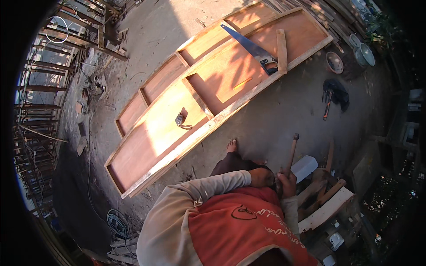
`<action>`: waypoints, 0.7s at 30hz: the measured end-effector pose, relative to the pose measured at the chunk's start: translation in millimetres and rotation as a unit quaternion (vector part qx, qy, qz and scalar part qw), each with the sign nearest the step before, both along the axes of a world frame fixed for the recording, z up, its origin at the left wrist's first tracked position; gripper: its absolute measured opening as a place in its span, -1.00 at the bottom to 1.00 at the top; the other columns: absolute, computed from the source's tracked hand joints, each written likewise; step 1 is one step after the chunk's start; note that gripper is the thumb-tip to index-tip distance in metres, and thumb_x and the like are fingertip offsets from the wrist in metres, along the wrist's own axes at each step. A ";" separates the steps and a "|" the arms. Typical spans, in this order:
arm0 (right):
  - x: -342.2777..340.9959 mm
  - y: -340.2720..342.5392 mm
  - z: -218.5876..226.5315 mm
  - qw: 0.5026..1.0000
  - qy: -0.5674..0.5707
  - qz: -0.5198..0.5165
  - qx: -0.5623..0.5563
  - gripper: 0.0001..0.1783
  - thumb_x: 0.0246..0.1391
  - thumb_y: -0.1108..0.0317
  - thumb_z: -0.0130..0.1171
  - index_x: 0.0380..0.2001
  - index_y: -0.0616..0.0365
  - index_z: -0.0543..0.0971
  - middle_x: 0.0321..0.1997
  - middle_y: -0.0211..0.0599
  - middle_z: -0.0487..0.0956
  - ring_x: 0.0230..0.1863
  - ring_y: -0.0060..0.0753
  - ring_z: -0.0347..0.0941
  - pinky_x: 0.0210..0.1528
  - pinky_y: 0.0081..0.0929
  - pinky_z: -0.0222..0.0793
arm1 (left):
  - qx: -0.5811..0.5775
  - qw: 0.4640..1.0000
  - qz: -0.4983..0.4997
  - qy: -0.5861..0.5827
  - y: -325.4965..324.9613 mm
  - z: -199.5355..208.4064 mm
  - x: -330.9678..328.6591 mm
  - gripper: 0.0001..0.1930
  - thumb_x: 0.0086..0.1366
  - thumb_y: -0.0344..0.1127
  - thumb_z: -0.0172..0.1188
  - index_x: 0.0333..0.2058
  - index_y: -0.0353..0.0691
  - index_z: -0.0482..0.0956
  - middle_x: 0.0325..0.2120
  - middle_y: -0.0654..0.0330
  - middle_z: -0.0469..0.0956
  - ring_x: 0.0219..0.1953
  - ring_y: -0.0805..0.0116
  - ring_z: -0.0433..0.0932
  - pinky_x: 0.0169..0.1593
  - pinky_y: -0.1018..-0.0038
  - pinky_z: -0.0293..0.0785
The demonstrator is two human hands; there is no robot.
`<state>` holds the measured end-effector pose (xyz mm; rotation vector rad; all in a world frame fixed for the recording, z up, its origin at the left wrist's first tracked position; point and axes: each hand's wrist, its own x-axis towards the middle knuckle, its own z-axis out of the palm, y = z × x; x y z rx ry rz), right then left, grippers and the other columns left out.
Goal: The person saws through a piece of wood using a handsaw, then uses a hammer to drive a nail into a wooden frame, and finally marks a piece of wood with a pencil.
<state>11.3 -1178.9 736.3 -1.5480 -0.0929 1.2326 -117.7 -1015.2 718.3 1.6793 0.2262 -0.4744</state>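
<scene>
In front of my body, my right hand [287, 185] is closed around a wooden handle [293, 153] that points up and away from me. The handle's lower end runs into a dark part between my hands, too hidden to name. Close beside it, my left hand [262, 177] is curled shut, its fingertips out of sight. Beyond my feet lies a long plywood panel [146, 148] framed with wooden strips, with a second framed panel behind it. A handsaw [250, 46] with a blue blade and a short wooden board [282, 51] rest on the near panel's far right.
A small dark tool [179, 119] with a strap sits on the panel. To the right on the ground are a hammer [327, 106], a black bag [339, 93] and buckets [364, 54]. Wood offcuts [328, 208] are piled by my right side. A coiled hose [118, 224] lies lower left.
</scene>
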 end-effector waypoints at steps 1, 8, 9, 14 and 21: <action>-13.4 22.4 0.7 1.000 0.009 0.018 0.001 -0.81 0.12 0.37 0.25 -0.22 0.22 0.58 -0.45 -0.39 0.58 -0.56 -0.56 0.49 -0.51 -0.56 0.37 | -0.002 1.000 0.010 0.020 21.4 4.2 -16.4 -0.66 0.32 -0.15 0.20 -0.11 -0.32 0.61 -0.21 -0.09 0.66 -0.11 0.01 0.66 0.01 0.16 0.53; -95.8 123.1 30.4 0.996 0.031 0.082 0.011 -0.77 0.12 0.42 0.26 -0.18 0.23 0.50 -0.48 -0.35 0.58 -0.58 -0.50 0.54 -0.52 -0.51 0.47 | 0.073 0.984 0.106 -0.126 76.1 -59.3 -127.7 -0.62 0.35 -0.10 0.17 -0.06 -0.30 0.61 -0.16 -0.13 0.63 -0.13 -0.05 0.65 0.03 0.14 0.52; -95.1 130.9 32.6 0.996 0.020 0.089 0.011 -0.78 0.12 0.44 0.25 -0.18 0.24 0.49 -0.48 -0.33 0.58 -0.57 -0.49 0.55 -0.51 -0.50 0.48 | 0.113 0.971 0.119 -0.174 83.1 -61.2 -128.9 -0.61 0.34 -0.09 0.17 -0.06 -0.29 0.61 -0.17 -0.14 0.63 -0.14 -0.08 0.64 0.02 0.13 0.52; -75.5 140.6 26.7 0.995 -0.041 0.090 -0.010 -0.80 0.14 0.46 0.25 -0.21 0.24 0.47 -0.49 -0.30 0.57 -0.59 -0.48 0.54 -0.54 -0.50 0.47 | -0.197 0.911 0.343 0.115 126.9 30.7 -117.6 -0.66 0.55 -0.08 0.01 0.10 -0.15 0.52 -0.23 0.21 0.55 -0.16 0.32 0.58 0.01 0.29 0.54; -30.7 171.9 1.9 0.994 -0.082 0.071 -0.012 -0.82 0.17 0.44 0.26 -0.25 0.22 0.46 -0.50 -0.34 0.53 -0.64 -0.54 0.48 -0.59 -0.53 0.41 | 0.112 0.942 0.304 -0.084 134.5 -32.1 -83.5 -0.72 0.46 -0.19 0.11 0.02 -0.16 0.59 -0.28 0.00 0.57 -0.19 -0.01 0.62 -0.04 0.16 0.54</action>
